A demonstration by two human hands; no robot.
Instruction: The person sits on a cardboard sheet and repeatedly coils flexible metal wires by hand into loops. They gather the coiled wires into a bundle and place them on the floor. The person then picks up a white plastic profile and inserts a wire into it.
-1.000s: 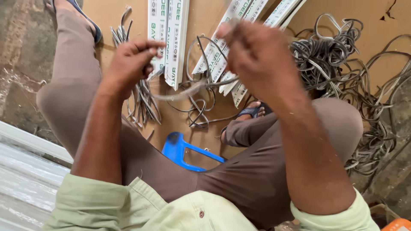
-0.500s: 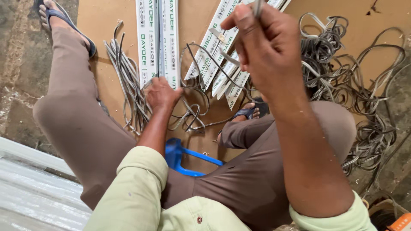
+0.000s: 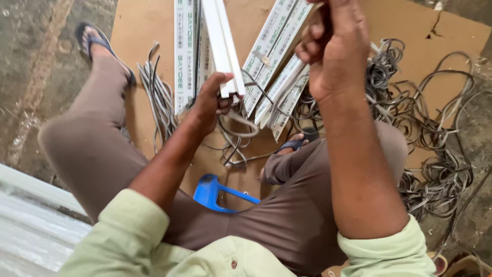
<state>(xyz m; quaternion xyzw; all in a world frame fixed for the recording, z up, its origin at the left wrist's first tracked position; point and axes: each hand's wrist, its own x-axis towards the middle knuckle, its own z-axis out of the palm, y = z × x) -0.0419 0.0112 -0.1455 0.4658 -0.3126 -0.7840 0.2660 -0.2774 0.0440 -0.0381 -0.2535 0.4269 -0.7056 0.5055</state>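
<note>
My left hand [image 3: 212,102] grips the near end of a long white plastic channel strip [image 3: 221,41] and lifts it off the brown cardboard sheet [image 3: 138,31]. My right hand [image 3: 335,46] is raised at the top of the view, fingers closed around a thin grey wire that is mostly hidden inside the fist. More white strips [image 3: 274,66] lie fanned out on the cardboard between the two hands. A few loose grey wire loops [image 3: 238,136] lie just below my left hand.
A big tangle of grey wires [image 3: 425,149] covers the right side. Another wire bundle [image 3: 156,97] lies by my left leg. A blue stool [image 3: 218,192] shows between my legs. Corrugated metal sheet [image 3: 31,225] at lower left. Concrete floor surrounds the cardboard.
My left hand let go of the wire, reached down to the strips and took hold of one white strip, lifting its end. My right hand rose higher, still closed on the wire.
</note>
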